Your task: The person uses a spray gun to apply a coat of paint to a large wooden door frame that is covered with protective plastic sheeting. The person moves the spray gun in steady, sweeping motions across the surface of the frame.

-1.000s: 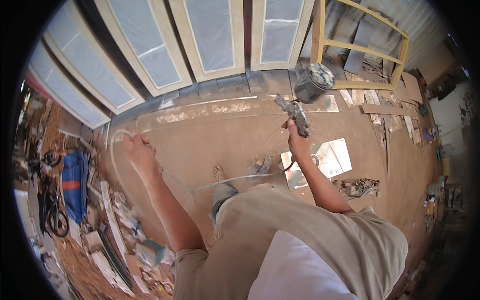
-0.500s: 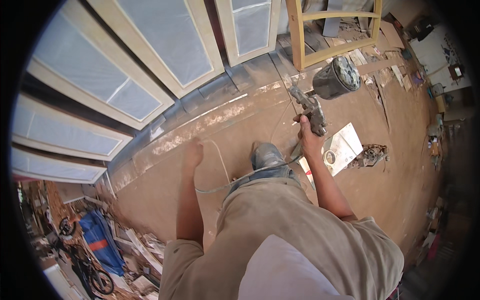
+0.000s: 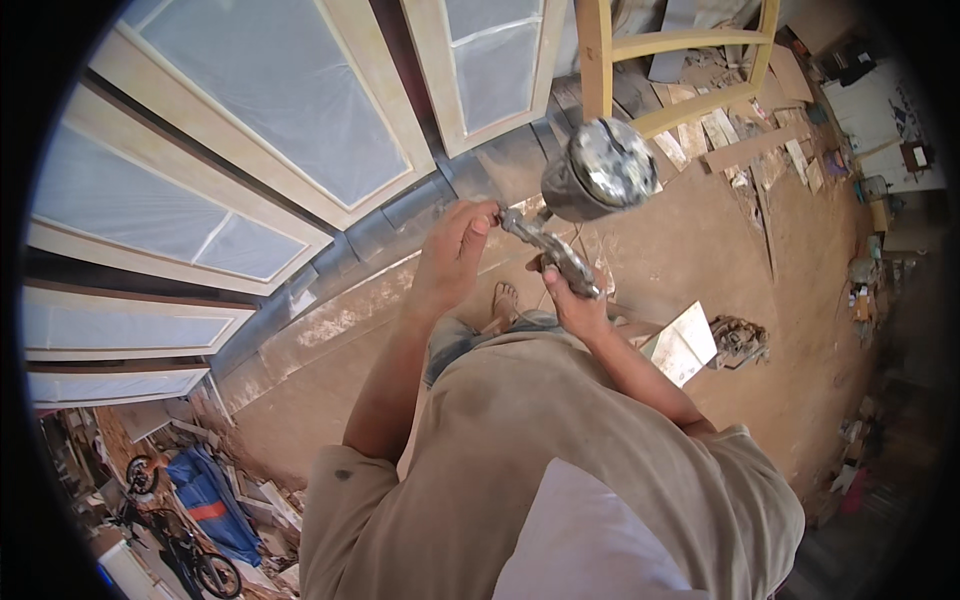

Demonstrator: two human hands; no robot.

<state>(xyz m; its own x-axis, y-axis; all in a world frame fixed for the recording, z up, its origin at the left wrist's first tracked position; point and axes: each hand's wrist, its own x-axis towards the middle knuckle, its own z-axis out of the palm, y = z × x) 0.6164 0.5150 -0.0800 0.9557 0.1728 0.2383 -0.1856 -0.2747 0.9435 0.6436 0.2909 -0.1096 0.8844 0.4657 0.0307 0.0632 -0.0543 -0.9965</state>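
My right hand [image 3: 580,310] is wrapped round the handle of a metal spray gun [image 3: 548,246], held out in front of my body. The gun's round, paint-spattered cup [image 3: 580,185] sits at its upper side. At the gun's front end, the bent fingers of my left hand [image 3: 452,255] meet the nozzle; the fingertips are partly hidden. Beyond my left hand stand pale-framed panels [image 3: 345,195] with glazed sections covered by whitish film.
A yellowish wooden frame [image 3: 597,60] stands at the far right amid wood scraps [image 3: 720,130]. On the floor lie a stained white board [image 3: 685,345] and a dark clump of parts [image 3: 738,342]. A blue tarp [image 3: 210,505] and a bicycle [image 3: 215,572] are at lower left.
My right hand has brought the spray gun left and nearer my body. My left hand has moved up and right to the nozzle. The view has shifted slightly, and a foot now shows.
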